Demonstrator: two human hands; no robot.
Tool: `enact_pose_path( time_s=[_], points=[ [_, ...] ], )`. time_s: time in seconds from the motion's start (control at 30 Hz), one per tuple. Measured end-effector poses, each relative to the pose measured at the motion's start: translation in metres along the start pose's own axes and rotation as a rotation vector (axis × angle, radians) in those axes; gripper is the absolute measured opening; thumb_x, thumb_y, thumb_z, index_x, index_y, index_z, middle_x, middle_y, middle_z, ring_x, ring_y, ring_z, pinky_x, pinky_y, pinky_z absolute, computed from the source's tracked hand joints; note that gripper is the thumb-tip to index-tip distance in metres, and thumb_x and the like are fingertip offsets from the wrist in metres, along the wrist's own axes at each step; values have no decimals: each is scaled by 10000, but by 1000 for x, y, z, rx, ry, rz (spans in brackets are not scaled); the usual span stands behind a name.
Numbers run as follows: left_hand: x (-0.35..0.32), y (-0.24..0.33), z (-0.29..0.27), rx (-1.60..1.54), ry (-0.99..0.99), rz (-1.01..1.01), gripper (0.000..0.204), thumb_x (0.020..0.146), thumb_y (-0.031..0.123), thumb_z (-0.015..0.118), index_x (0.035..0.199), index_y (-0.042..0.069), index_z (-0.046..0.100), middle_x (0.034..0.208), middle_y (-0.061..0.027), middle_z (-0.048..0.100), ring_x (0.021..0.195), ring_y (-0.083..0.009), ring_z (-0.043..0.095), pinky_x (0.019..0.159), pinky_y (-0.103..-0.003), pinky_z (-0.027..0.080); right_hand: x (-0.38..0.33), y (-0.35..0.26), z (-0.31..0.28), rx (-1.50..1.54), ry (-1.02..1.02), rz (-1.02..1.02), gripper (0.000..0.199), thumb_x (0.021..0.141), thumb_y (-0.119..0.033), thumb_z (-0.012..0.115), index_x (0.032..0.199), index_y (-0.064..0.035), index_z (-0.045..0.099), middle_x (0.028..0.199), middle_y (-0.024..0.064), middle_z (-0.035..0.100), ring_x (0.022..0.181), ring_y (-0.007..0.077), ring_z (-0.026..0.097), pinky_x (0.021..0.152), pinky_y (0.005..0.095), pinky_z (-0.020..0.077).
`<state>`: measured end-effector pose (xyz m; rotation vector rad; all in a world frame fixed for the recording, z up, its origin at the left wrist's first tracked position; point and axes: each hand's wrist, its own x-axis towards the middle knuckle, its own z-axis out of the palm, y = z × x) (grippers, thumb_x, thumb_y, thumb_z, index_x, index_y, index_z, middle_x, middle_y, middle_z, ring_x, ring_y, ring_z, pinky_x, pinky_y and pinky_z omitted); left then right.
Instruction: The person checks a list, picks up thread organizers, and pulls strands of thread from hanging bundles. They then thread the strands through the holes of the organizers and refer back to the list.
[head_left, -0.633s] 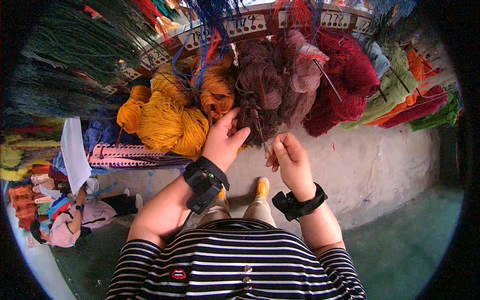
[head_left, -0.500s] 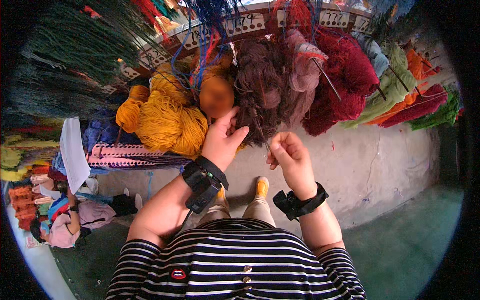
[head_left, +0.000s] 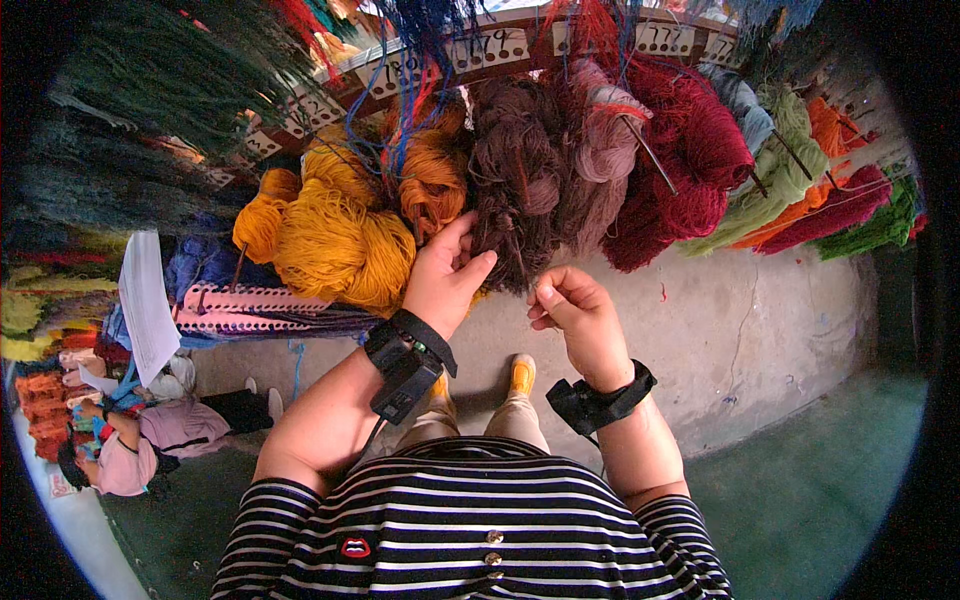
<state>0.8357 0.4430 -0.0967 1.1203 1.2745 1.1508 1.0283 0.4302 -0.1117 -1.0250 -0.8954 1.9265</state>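
Observation:
My left hand [head_left: 447,275] reaches up to the hanging yarn, its thumb apart from the forefinger. Its fingertips lie between an orange-brown skein [head_left: 433,185] and a dark brown skein [head_left: 517,160]; some are partly hidden. Right of it, the thumb and forefinger of my right hand [head_left: 578,318] are pinched together at the lower tip of the dark brown yarn, on what looks like a thin strand. A large golden-yellow skein [head_left: 345,255] hangs beside my left hand. Dusty mauve yarn [head_left: 605,150] hangs just right of the dark brown.
Crimson [head_left: 690,150], pale green [head_left: 790,150] and other skeins hang on metal rods along a labelled rail [head_left: 490,48]. A pink perforated strip [head_left: 250,310] and white paper sheets [head_left: 150,310] are at left. Another person [head_left: 170,435] works at lower left. Concrete floor [head_left: 720,350] lies below.
My right hand has shifted slightly left, closer to the dark brown yarn's tip. My left hand stays nearly still. The other person's arm at lower left has moved.

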Motion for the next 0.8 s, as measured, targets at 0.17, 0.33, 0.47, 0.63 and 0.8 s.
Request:
enact_pose_path(
  time_s=[0.17,0.33,0.47,0.63,0.8],
  points=[
    [1,-2,2,6,10,19,485,878,-39,575,1342,-35,438,1101,-47,635,963,-98,591,870,-249,464,-7,5,-2,-36,86,-382,61,912,-45,566,853,-49,580,1055,54,597,978,143,547,881,286,414],
    [0,-9,-3,73,20,21,489,869,-9,605,1333,-34,452,1061,-50,647,931,-97,596,834,-244,475,-38,-7,-10,-119,-50,-466,70,894,-44,582,827,-53,566,1027,59,600,914,133,534,843,275,411],
    [-3,-15,-8,100,60,43,487,863,-1,616,1323,-43,461,1034,-54,650,894,-93,595,810,-242,480,-74,28,-43,-357,-54,-161,94,917,-56,566,826,-36,556,796,16,564,704,98,502,658,243,416],
    [-6,-3,1,246,90,47,473,850,33,641,1296,-33,497,950,-64,667,809,-95,594,742,-251,489,-168,150,-169,-951,342,92,116,875,-145,604,837,-38,581,743,196,621,689,398,606,608,440,473],
    [-5,-19,-10,367,114,92,522,841,82,668,1326,1,493,935,-83,676,779,-111,602,722,-262,492,-292,223,-274,-2610,-217,-39,852,837,-490,634,1526,-237,202,1581,95,185,1462,213,161,1195,432,80]
  ],
)
